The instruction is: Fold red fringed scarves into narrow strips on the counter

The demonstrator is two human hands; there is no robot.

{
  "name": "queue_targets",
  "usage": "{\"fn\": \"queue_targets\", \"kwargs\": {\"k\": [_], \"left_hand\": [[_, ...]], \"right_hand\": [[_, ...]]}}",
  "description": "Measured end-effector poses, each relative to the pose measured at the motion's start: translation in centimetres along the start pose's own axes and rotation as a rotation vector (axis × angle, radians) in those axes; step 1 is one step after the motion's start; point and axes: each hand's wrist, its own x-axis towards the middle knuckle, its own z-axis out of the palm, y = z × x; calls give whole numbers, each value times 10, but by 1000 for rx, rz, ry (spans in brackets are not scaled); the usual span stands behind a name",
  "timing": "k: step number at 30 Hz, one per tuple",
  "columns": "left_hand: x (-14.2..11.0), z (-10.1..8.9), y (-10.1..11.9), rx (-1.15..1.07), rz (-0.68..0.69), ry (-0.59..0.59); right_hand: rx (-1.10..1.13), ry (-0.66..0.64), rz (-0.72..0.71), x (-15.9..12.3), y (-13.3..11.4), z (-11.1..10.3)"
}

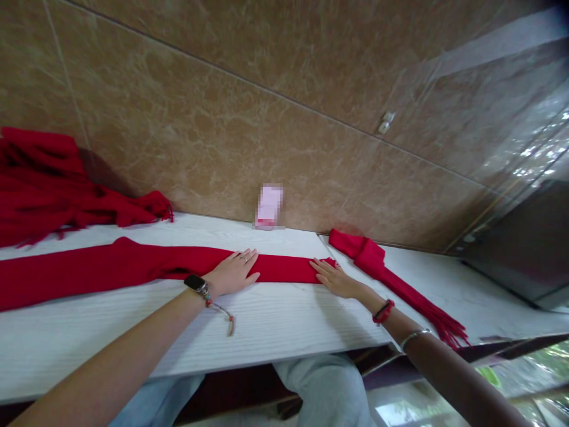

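A long red scarf (284, 268) lies flat in a narrow strip along the white table, its left part wider and running out of view. My left hand (233, 273) rests on it near the middle, palm down with fingers stretched out. At the scarf's right end, beside its short fringe, my right hand (333, 277) presses down flat, fingers extended. Neither hand grips the cloth. Just right of my right hand is a second red scarf (377, 270), folded over at its top, with a long fringe pointing toward the table's front edge.
Heaped red scarves (40, 190) lie at the back left against the brown tiled wall (222, 118). A blurred pink-white object (269, 204) leans on the wall. The white table (284, 329) has a seam near my right hand. A dark boxy object (524, 243) stands at the right.
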Motion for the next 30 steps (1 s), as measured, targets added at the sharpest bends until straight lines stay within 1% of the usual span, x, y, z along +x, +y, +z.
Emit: {"fn": "queue_targets", "kwargs": {"k": [2, 3, 5, 7, 9, 11, 12, 14, 19, 22, 25, 28, 30], "left_hand": [[0, 2, 0, 1, 3, 18], [0, 3, -1, -1, 6, 30], [0, 4, -1, -4, 8, 43], [0, 5, -1, -7, 6, 40], [-1, 4, -1, -16, -3, 39], [-2, 4, -1, -30, -6, 48], [-2, 3, -1, -35, -4, 52], [-2, 3, -2, -38, 5, 51], [-1, 5, -3, -27, 10, 55], [-1, 5, -3, -25, 15, 70], [-1, 5, -2, -18, 9, 69], [-2, 5, -2, -19, 2, 57], [-1, 6, -3, -21, 3, 58]], "right_hand": [[8, -30, 30, 0, 1, -8], [39, -22, 58, 5, -5, -14], [144, 48, 117, 24, -28, -30], [283, 69, 47, 46, -59, -43], [386, 53, -43, 64, -86, -51], [442, 64, -27, 73, -101, -51], [460, 75, 5, 72, -103, -50], [486, 90, 72, 64, -97, -45], [448, 47, 176, 26, -62, -36], [391, 20, 218, 14, -50, -35], [371, 38, 214, 17, -51, -38], [413, 89, 107, 32, -65, -45], [445, 95, 37, 43, -77, -49]]}}
